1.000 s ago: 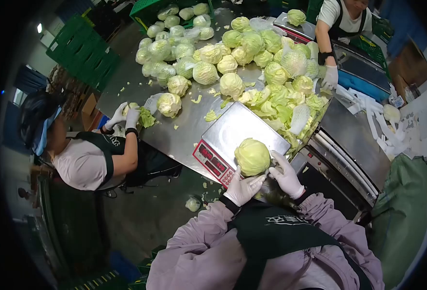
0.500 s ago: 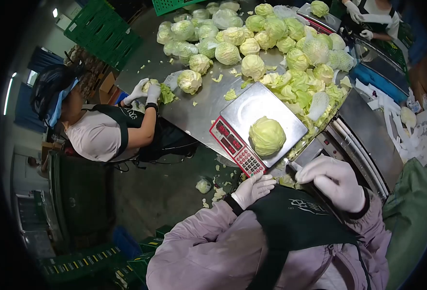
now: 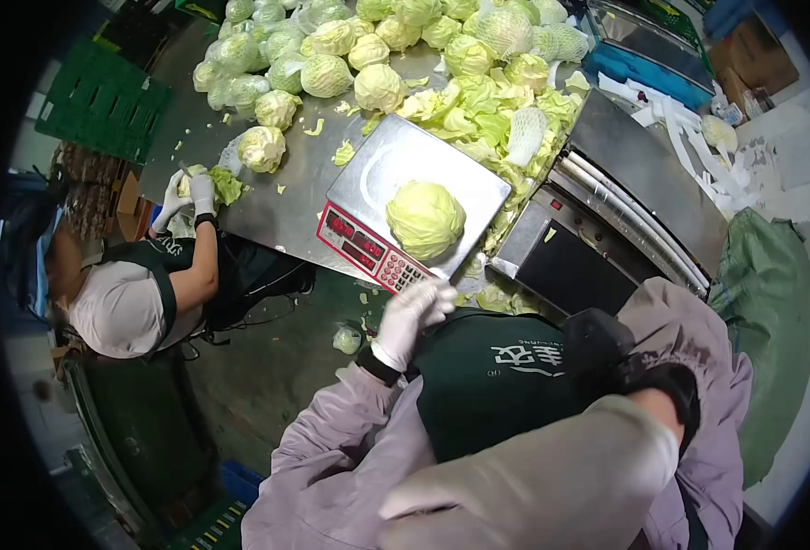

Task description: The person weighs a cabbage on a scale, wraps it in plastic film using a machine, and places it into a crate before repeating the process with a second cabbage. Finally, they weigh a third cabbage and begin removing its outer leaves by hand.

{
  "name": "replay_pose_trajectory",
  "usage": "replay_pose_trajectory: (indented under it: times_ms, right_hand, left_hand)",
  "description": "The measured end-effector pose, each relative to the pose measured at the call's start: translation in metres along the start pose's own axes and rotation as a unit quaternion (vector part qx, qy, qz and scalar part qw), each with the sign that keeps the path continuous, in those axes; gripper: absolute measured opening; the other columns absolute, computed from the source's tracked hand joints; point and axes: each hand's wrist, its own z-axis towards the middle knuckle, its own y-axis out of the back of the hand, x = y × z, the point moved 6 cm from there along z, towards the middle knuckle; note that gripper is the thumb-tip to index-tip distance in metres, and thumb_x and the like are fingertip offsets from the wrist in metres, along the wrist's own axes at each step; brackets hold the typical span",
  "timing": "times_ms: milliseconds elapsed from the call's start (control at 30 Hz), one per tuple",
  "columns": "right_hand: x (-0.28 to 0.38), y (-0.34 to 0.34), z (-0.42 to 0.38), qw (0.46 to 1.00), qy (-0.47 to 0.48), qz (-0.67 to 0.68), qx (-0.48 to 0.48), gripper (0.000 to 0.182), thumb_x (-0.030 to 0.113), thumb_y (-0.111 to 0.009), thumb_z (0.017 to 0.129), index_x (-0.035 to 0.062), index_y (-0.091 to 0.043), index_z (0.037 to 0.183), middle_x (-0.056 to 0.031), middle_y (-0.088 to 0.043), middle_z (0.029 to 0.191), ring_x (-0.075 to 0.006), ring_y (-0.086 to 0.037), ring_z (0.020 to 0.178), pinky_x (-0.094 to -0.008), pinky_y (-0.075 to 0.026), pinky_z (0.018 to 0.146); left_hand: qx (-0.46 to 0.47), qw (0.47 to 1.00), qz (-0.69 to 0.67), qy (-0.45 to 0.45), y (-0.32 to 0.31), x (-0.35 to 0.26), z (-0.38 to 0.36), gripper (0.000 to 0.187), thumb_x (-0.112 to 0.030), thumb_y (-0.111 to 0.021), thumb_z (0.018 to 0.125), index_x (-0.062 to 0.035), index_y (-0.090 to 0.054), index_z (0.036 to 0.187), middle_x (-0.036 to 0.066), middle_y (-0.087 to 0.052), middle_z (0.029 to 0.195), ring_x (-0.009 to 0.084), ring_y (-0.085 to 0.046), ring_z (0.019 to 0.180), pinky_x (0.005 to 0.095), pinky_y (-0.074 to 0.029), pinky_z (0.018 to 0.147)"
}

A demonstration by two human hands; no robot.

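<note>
A trimmed pale-green cabbage (image 3: 425, 220) sits on the steel pan (image 3: 396, 151) of a red-framed digital scale (image 3: 355, 240) with lit red digits. My left hand (image 3: 414, 316), in a white glove, is at the scale's near corner beside the keypad, fingers loosely bent and no object visible in them. My right hand (image 3: 533, 477), also gloved, looms large and blurred close to the camera, in front of my dark green apron (image 3: 487, 367). Its fingers are mostly hidden, so I cannot see whether it holds anything.
Whole cabbages (image 3: 332, 38), some in foam nets, and loose leaves (image 3: 478, 105) cover the table's far side. A machine with rollers (image 3: 639, 225) stands right of the scale, beside a green sack (image 3: 762, 321). A co-worker (image 3: 139, 284) handles a cabbage at the left.
The view has turned right and down. My right hand, earlier closed around a thin metal-tipped tool by the scale, has come up close to the camera. My left hand's fingers are more bent.
</note>
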Motion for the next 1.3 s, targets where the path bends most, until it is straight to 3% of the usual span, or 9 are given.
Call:
replay_pose_trajectory:
  times_ms: [133, 167, 200, 267, 367, 467, 633, 833, 1300]
  right_hand:
    - [-0.024, 0.009, -0.062, 0.999, -0.012, 0.044, 0.007, 0.031, 0.02, -0.055, 0.088, 0.0035, -0.061, 0.113, -0.012, -0.061, 0.109, -0.0248, -0.06, 0.095, -0.0409, -0.048, 0.082]
    - [-0.049, 0.019, -0.09, 0.978, -0.05, 0.13, -0.156, 0.028, 0.016, -0.055, 0.09, 0.0039, -0.062, 0.114, -0.012, -0.064, 0.109, -0.0241, -0.063, 0.094, -0.0381, -0.05, 0.083]
    - [-0.062, 0.045, -0.081, 0.983, -0.138, -0.118, -0.022, 0.023, 0.011, -0.054, 0.093, 0.0019, -0.064, 0.112, -0.0116, -0.068, 0.105, -0.0215, -0.065, 0.092, -0.0337, -0.051, 0.085]
    - [-0.152, 0.055, -0.136, 0.859, -0.39, 0.067, -0.326, 0.024, 0.015, -0.05, 0.097, -0.0013, -0.064, 0.108, -0.0102, -0.069, 0.096, -0.0167, -0.065, 0.088, -0.0302, -0.052, 0.08]
    - [-0.272, 0.021, -0.225, 0.697, -0.581, 0.171, -0.383, 0.05, 0.044, -0.051, 0.097, -0.0007, -0.056, 0.12, -0.0154, -0.066, 0.111, -0.0261, -0.064, 0.099, -0.0375, -0.052, 0.082]
    - [-0.321, -0.021, -0.236, 0.55, -0.538, 0.492, -0.407, 0.079, 0.065, -0.048, 0.09, 0.0059, -0.032, 0.141, -0.0244, -0.057, 0.124, -0.0416, -0.06, 0.106, -0.0503, -0.051, 0.087]
    - [-0.307, -0.027, -0.226, 0.675, -0.536, 0.327, -0.388, 0.076, 0.052, -0.06, 0.09, 0.0077, -0.033, 0.146, -0.0127, -0.051, 0.135, -0.0221, -0.052, 0.118, -0.0371, -0.046, 0.097]
    - [-0.289, -0.029, -0.206, 0.771, -0.441, 0.186, -0.421, 0.084, 0.018, -0.074, 0.083, 0.0019, -0.024, 0.148, -0.0146, -0.049, 0.137, -0.0183, -0.049, 0.123, -0.0293, -0.039, 0.104]
    - [-0.221, -0.002, -0.199, 0.793, -0.45, -0.219, -0.349, 0.074, 0.003, -0.055, 0.076, 0.0026, -0.03, 0.144, -0.0312, -0.057, 0.104, -0.0438, -0.056, 0.1, -0.045, -0.045, 0.089]
  left_hand:
    - [-0.067, 0.942, 0.139, -0.298, 0.023, -0.096, 0.021, 0.028, -0.01, -0.057, 0.095, 0.0048, -0.06, 0.118, 0.011, -0.068, 0.106, 0.0136, -0.063, 0.091, 0.0251, -0.049, 0.084]
    - [-0.091, 0.924, 0.171, -0.33, 0.027, -0.116, 0.031, 0.027, -0.009, -0.058, 0.094, 0.0051, -0.061, 0.117, 0.01, -0.067, 0.106, 0.0142, -0.063, 0.093, 0.0252, -0.048, 0.086]
    - [-0.079, 0.918, 0.193, -0.338, 0.025, -0.131, 0.046, 0.029, -0.012, -0.061, 0.093, 0.0046, -0.061, 0.116, 0.011, -0.067, 0.108, 0.016, -0.062, 0.097, 0.0268, -0.048, 0.087]
    - [-0.055, 0.901, 0.267, -0.338, 0.021, -0.154, 0.085, 0.037, -0.019, -0.067, 0.089, 0.0034, -0.061, 0.117, 0.014, -0.065, 0.112, 0.0201, -0.06, 0.104, 0.0308, -0.047, 0.091]
    - [-0.028, 0.89, 0.412, -0.193, 0.039, -0.122, 0.154, 0.068, -0.033, -0.075, 0.082, -0.0007, -0.048, 0.135, 0.016, -0.053, 0.132, 0.0222, -0.053, 0.119, 0.0332, -0.044, 0.099]
    - [0.045, 0.905, 0.409, -0.111, 0.027, -0.096, 0.136, 0.075, -0.045, -0.07, 0.083, 0.0003, -0.044, 0.137, 0.019, -0.054, 0.13, 0.0249, -0.05, 0.122, 0.0334, -0.041, 0.102]
    - [0.066, 0.937, 0.329, -0.096, 0.037, -0.059, 0.096, 0.093, -0.038, -0.081, 0.075, 0.0054, -0.031, 0.139, 0.023, -0.048, 0.13, 0.0281, -0.051, 0.119, 0.0343, -0.043, 0.1]
    - [-0.056, 0.948, 0.275, -0.15, 0.027, -0.062, 0.052, 0.094, -0.033, -0.086, 0.07, 0.006, -0.031, 0.135, 0.022, -0.051, 0.123, 0.0256, -0.054, 0.113, 0.0349, -0.047, 0.095]
    - [-0.098, 0.917, 0.196, -0.333, -0.016, -0.054, 0.006, 0.09, -0.012, -0.085, 0.068, 0.001, -0.03, 0.138, 0.016, -0.045, 0.127, 0.0236, -0.049, 0.116, 0.0353, -0.042, 0.1]
